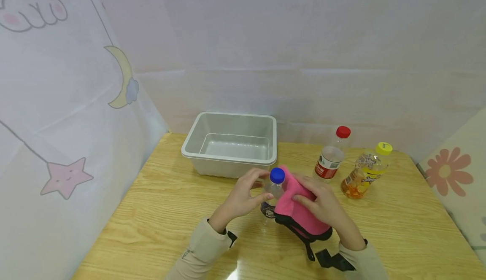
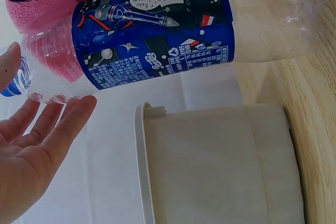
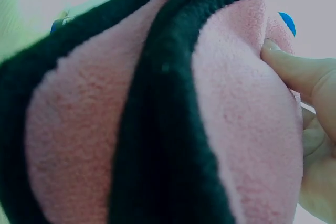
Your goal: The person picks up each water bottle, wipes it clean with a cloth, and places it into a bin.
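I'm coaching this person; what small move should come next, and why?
Probably wrap the pink cloth further round the blue-capped bottle: the right hand holds the cloth against its upper part, while the left hand touches the other side.

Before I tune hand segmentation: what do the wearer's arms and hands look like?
Left hand and right hand: bare, no gloves. Left sleeve and right sleeve: long, beige; small dark lettering on the left one. Black angular pieces stick out by both cuffs. No cables visible.
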A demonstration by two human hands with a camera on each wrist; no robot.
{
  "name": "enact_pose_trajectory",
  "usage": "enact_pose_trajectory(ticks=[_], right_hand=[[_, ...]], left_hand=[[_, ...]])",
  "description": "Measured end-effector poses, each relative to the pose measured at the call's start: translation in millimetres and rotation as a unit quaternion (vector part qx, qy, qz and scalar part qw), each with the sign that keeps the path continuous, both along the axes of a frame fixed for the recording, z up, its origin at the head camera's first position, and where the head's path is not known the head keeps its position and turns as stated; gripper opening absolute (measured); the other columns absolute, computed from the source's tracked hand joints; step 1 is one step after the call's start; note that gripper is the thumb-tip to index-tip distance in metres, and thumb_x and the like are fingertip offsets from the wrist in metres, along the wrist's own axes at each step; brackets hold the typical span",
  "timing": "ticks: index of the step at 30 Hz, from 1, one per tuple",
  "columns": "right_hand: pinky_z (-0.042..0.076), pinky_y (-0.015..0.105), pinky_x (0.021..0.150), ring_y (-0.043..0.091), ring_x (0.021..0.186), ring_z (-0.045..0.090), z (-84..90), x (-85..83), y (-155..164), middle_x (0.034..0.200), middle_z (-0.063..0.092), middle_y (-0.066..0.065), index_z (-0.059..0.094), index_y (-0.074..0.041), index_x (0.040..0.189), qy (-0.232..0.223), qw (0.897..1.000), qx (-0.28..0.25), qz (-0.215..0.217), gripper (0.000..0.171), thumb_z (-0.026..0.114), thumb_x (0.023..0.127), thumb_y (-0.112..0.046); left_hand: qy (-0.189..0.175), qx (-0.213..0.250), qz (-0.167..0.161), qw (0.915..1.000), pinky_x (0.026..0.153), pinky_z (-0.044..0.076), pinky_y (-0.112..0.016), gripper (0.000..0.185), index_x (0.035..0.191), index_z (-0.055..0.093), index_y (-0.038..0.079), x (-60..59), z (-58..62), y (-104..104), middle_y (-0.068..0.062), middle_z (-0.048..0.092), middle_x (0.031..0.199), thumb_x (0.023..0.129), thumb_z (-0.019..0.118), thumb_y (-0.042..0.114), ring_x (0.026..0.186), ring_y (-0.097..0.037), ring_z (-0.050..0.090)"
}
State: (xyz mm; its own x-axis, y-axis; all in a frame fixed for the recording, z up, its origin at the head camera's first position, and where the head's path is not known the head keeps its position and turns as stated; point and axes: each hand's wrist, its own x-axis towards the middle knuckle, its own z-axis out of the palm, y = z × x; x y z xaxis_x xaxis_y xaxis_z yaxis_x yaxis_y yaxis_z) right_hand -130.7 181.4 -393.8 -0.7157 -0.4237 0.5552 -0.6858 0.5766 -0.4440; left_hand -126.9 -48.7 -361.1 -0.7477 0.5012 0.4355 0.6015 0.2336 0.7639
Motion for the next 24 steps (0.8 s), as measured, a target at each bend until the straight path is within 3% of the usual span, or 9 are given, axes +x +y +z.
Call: enact_pose_trajectory(ticks=[4, 12, 17, 24], right_hand=[[0.053, 0.041, 0.070, 0.029, 0.093, 0.061, -0.8, -0.6, 0.8, 0.109, 0.063, 0.015, 0.059, 0.002, 0.116, -0.016, 1.000, 0.014, -0.001, 0.049, 0.075, 0.070, -0.005], [0.053, 0.038, 0.072, 0.028, 0.093, 0.062, -12.6, -2.5, 3.4, 0.107, 0.064, 0.016, 0.059, 0.005, 0.115, -0.056, 0.998, 0.009, 0.008, 0.047, 0.074, 0.072, -0.004], [0.053, 0.040, 0.075, 0.030, 0.096, 0.061, -25.9, -3.8, 3.4, 0.107, 0.064, 0.017, 0.059, 0.006, 0.114, -0.085, 0.996, 0.002, 0.012, 0.045, 0.073, 0.073, -0.004], [0.053, 0.036, 0.074, 0.028, 0.095, 0.061, -47.5, -6.7, 0.6, 0.105, 0.064, 0.017, 0.061, 0.006, 0.113, -0.089, 0.996, -0.008, 0.030, 0.042, 0.073, 0.074, -0.004]], left_hand=[[-0.007, 0.002, -0.002, 1.0000, 0.084, 0.050, -0.040, 0.041, 0.114, 0.048, -0.012, -1.4, -1.6, 0.1, -0.024, 0.051, 0.111, 0.078, 0.067, -0.004, 0.103, -0.037, 0.052], [-0.008, 0.000, 0.006, 0.9999, 0.085, 0.050, -0.036, 0.047, 0.119, 0.048, -0.007, -16.6, -33.0, 0.4, -0.020, 0.051, 0.115, 0.078, 0.069, 0.003, 0.106, -0.032, 0.051], [-0.010, 0.007, 0.007, 0.9999, 0.086, 0.049, -0.031, 0.045, 0.119, 0.049, -0.004, -17.0, -36.3, -0.8, -0.016, 0.051, 0.116, 0.080, 0.069, 0.008, 0.108, -0.028, 0.051], [-0.021, 0.016, 0.013, 0.9996, 0.087, 0.047, -0.028, 0.045, 0.121, 0.049, -0.002, -15.4, -38.9, -0.9, -0.014, 0.051, 0.118, 0.082, 0.067, 0.011, 0.111, -0.027, 0.050]])
